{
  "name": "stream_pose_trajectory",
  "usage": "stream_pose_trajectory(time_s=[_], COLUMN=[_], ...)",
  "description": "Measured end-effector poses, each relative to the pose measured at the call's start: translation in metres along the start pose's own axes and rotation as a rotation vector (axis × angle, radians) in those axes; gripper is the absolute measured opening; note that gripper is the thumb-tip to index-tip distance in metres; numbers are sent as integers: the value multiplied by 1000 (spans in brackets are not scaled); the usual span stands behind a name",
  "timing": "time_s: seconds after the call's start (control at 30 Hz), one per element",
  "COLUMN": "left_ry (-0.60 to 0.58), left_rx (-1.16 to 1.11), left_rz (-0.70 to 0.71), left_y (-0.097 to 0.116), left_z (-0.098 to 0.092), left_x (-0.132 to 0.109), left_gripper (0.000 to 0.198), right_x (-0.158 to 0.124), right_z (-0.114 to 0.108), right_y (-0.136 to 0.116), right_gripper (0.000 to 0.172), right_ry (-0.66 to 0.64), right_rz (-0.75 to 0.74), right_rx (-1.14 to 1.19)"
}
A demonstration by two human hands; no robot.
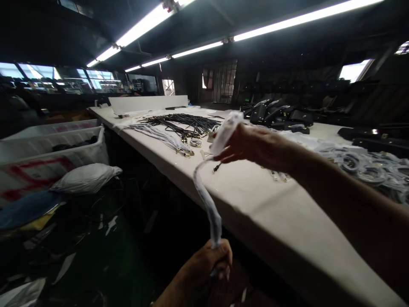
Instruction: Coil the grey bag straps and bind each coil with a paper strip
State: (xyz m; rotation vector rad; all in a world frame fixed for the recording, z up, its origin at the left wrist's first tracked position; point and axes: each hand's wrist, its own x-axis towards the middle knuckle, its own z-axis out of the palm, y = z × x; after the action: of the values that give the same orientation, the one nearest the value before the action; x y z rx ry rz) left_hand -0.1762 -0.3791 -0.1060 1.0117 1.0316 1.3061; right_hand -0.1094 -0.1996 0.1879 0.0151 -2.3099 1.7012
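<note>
A long strap wrapped in white film (208, 200) hangs in a curve between my two hands, off the table's near edge. Low in the view, my left hand (213, 261) is closed in a fist round its lower end. Above the table, my right hand (247, 143) grips the upper part, where a broad, blurred white fold (226, 133) covers some of the fingers. Just behind, on the table top (255, 198), lies a small dark piece with a metal end (216, 168).
Black straps (188, 123) and white-wrapped straps (159, 137) with metal clasps lie farther along the table. Coiled wrapped straps (367, 166) and black bags (275, 114) are on the right. White bins (54, 149) and a white sack (86, 178) stand on the left floor.
</note>
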Motion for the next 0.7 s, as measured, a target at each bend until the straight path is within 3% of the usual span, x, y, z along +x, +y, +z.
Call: stream_pose_trajectory(time_s=[0.03,0.13,0.2,0.3,0.37,0.47,0.57,0.6,0.63,0.7], left_ry=[32,128,182,347,466,605,667,669,668,677], left_rx=[-85,-618,-772,-938,-1021,-1050,-981,-958,-942,-902], left_rz=[60,389,530,704,788,828,797,762,722,667], left_y=[20,85,123,159,169,170,160,156,152,151], left_z=[4,6,-8,-48,-74,-92,-71,-60,-48,-32], left_x=[-3,-11,-19,-34,-45,-53,-43,-38,-32,-23], left_gripper=[54,39,33,37,44,49,46,44,43,39], right_x=[0,-16,-36,-67,-80,-81,-63,-55,-48,-37], right_z=[10,57,94,137,151,156,165,173,182,202], right_y=[18,88,132,170,178,180,186,189,191,194], right_gripper=[61,64,70,58,49,55,98,102,95,61], right_ry=[-9,-20,-120,-351,-408,-206,80,120,131,100], right_rz=[54,238,281,419,499,442,302,262,237,234], right_rx=[23,129,195,397,404,238,57,48,70,152])
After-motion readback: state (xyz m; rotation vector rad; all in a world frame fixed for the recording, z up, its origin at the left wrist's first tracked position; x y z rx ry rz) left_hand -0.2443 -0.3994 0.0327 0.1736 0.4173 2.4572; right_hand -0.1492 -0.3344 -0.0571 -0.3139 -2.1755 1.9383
